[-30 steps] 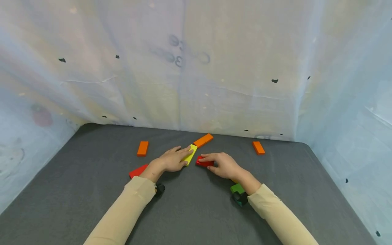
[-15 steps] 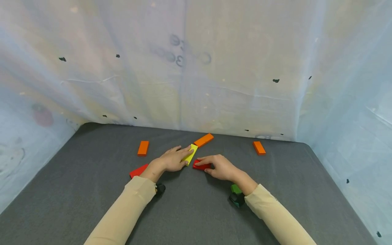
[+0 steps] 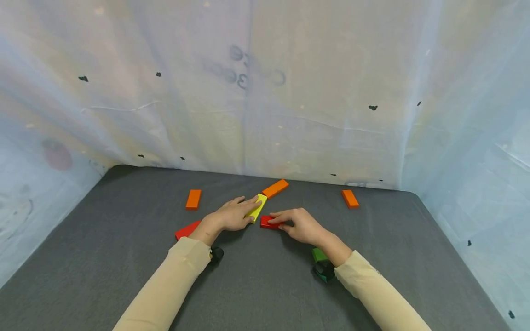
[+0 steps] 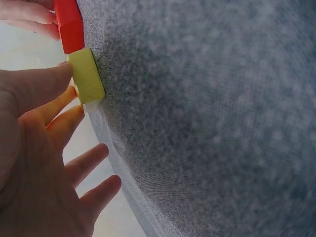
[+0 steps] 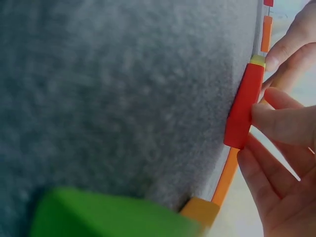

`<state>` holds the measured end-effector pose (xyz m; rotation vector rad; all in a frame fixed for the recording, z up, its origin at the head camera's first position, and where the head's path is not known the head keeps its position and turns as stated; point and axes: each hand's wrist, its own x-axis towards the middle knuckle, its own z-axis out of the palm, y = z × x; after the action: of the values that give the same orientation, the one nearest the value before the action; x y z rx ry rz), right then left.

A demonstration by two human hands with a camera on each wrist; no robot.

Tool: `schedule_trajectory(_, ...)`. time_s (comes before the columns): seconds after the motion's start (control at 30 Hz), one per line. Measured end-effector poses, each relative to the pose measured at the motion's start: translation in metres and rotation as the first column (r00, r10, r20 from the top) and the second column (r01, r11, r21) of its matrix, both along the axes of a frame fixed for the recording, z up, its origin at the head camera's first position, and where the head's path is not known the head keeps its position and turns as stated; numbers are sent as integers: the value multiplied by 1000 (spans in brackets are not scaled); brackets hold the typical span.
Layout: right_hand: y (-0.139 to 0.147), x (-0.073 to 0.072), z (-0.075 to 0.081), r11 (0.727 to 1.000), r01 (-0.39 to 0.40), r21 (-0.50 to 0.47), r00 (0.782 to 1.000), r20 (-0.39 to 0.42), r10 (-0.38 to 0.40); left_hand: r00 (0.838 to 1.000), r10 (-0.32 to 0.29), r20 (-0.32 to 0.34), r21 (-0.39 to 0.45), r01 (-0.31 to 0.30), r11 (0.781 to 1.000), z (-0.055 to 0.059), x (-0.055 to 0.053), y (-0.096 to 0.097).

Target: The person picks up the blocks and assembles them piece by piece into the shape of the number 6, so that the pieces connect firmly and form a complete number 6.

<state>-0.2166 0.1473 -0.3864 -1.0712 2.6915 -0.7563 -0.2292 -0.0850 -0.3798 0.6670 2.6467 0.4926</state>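
Observation:
My left hand (image 3: 233, 216) pinches a flat yellow block (image 3: 260, 206) between thumb and fingers; its other fingers are spread in the left wrist view. The yellow block's far end meets an orange block (image 3: 275, 188) lying at an angle. Just right of the yellow block's near end, my right hand (image 3: 304, 226) holds a red block (image 3: 267, 222), thumb on its near side and fingers over the top. Both blocks lie on the dark grey cloth. In the right wrist view the red block (image 5: 245, 106) stands in front of the yellow one, hiding most of it.
Another red block (image 3: 188, 230) lies partly under the left forearm. Single orange blocks sit at left (image 3: 193, 199) and right (image 3: 350, 199). A green block (image 3: 319, 255) is partly hidden by the right wrist, with an amber block (image 5: 200, 211) near it. Pale sheeting (image 3: 310, 115) rises behind.
My right hand has drawn the red block slightly left and toward me, then shifted its fingers right along it. The left hand and yellow block have stayed put.

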Motion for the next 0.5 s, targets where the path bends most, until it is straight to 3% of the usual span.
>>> schedule_trajectory(0.5,-8,-9,-3,1000,-4,0,1000,6,4,1000,-5,-6,3,5,1000,-2,-1,-1)
